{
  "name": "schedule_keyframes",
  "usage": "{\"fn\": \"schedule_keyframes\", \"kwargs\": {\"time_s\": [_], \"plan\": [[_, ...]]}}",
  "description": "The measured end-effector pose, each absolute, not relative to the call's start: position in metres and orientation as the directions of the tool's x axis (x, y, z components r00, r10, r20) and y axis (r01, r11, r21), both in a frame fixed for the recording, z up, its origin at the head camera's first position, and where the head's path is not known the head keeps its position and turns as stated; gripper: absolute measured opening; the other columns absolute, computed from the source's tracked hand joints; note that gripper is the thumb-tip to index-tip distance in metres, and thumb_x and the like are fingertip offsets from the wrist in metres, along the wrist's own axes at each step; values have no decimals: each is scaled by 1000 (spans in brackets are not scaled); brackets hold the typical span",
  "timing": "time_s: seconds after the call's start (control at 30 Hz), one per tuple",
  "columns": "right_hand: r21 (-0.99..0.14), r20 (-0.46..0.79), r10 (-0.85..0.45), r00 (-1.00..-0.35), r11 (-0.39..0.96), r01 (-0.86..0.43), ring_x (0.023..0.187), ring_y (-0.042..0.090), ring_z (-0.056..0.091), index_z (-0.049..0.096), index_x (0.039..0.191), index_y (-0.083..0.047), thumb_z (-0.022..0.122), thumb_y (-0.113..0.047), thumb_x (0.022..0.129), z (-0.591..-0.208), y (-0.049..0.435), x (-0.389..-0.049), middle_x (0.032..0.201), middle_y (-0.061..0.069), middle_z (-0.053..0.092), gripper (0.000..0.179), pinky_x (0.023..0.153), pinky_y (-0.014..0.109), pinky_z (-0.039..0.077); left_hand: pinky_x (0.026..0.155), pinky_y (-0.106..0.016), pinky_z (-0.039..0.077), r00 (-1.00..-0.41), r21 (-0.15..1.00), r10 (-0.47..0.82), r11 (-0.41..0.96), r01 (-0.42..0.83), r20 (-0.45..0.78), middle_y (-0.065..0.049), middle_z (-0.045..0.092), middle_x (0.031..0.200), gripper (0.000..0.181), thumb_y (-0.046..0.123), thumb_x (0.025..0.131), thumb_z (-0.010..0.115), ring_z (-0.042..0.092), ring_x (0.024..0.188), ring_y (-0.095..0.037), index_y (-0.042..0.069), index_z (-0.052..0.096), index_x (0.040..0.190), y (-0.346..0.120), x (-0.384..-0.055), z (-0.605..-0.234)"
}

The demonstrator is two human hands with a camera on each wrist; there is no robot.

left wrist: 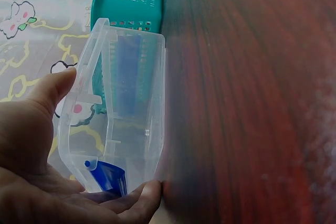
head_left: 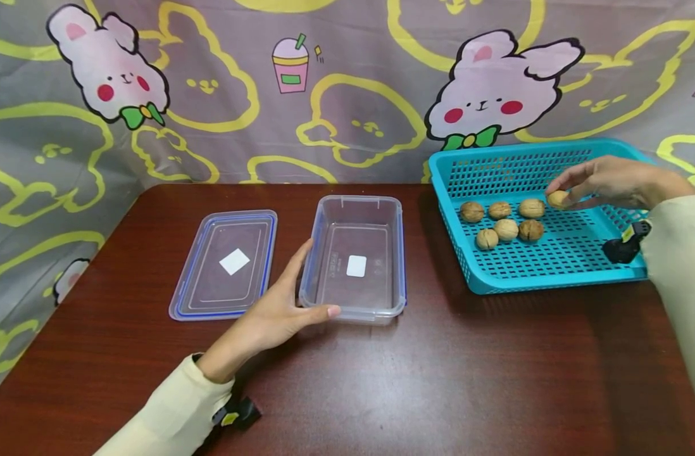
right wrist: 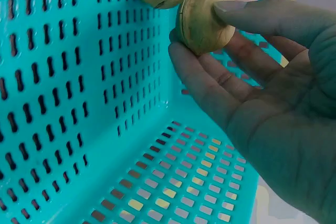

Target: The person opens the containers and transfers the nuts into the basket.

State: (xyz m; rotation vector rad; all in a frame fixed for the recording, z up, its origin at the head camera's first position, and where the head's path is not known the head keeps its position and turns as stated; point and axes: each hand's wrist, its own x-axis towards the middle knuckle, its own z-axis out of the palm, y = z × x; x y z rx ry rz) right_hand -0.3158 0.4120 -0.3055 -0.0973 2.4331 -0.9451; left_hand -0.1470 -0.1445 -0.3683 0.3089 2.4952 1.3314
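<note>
My right hand (head_left: 615,180) is inside the turquoise basket (head_left: 478,282), pinching a walnut (right wrist: 206,19) between thumb and fingertips. Several more walnuts (head_left: 532,208) lie in two loose rows on the basket floor, left of that hand. At the middle of the table stands a clear plastic container (head_left: 356,297) with its top off and a white label inside. My left hand (head_left: 276,310) grips its near left corner, thumb over the front rim and fingers along the left side. In the left wrist view, a blue clip (left wrist: 107,177) shows beside those fingers.
The container's lid (head_left: 228,278), clear with a blue seal, lies flat on the brown table (head_left: 438,380) left of the container. A patterned cloth (head_left: 353,95) hangs behind the table. The basket's raised walls surround the walnuts.
</note>
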Motion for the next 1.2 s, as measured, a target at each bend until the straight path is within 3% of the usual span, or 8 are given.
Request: {"fn": "schedule_keyframes", "kwargs": {"time_s": [0.2,0.37,0.6,0.83,1.0,1.2], "plan": [[-608,-453,-241,-859,788,100,102,3,61,71,122,-7,57,-3,105,-307,412,-313,130,-2,57,23,97,42,60,125,-66,23,-934,832,319,553,47,-159,-10,9,177,117,40,88,84,21,158,-41,33,0,169,-144,-147,-368],[-569,-470,-235,-851,817,89,104,7,59,69,122,-1,58,-1,104,-309,410,-311,137,15,55,22,96,43,61,124,-68,23,-932,837,324,546,44,-162,-11,9,177,118,41,89,84,21,159,-42,33,-2,169,-145,-148,-368],[-557,-503,-217,-837,822,121,108,14,59,70,120,0,59,1,102,-312,410,-309,129,8,62,20,93,44,61,125,-67,23,-934,836,318,548,40,-164,-8,9,177,118,40,87,85,20,159,-40,35,0,169,-144,-148,-369],[-546,-521,-210,-827,827,133,109,19,59,67,121,4,61,-1,102,-316,408,-307,132,22,60,21,92,48,62,123,-69,24,-932,834,323,551,42,-166,-12,10,177,118,42,89,84,22,158,-43,34,-2,169,-145,-149,-368],[-543,-538,-201,-818,825,155,104,19,61,66,121,4,62,-1,102,-317,404,-308,121,12,64,20,92,49,62,124,-68,24,-932,832,319,554,38,-170,-10,10,177,118,42,88,84,22,158,-42,35,-1,169,-145,-148,-368],[-538,-549,-201,-811,828,159,101,19,63,62,122,7,59,0,103,-318,403,-308,116,11,65,20,91,50,62,124,-67,25,-933,830,317,557,38,-170,-9,10,177,118,42,88,84,23,158,-41,35,-1,169,-145,-147,-369]]}}
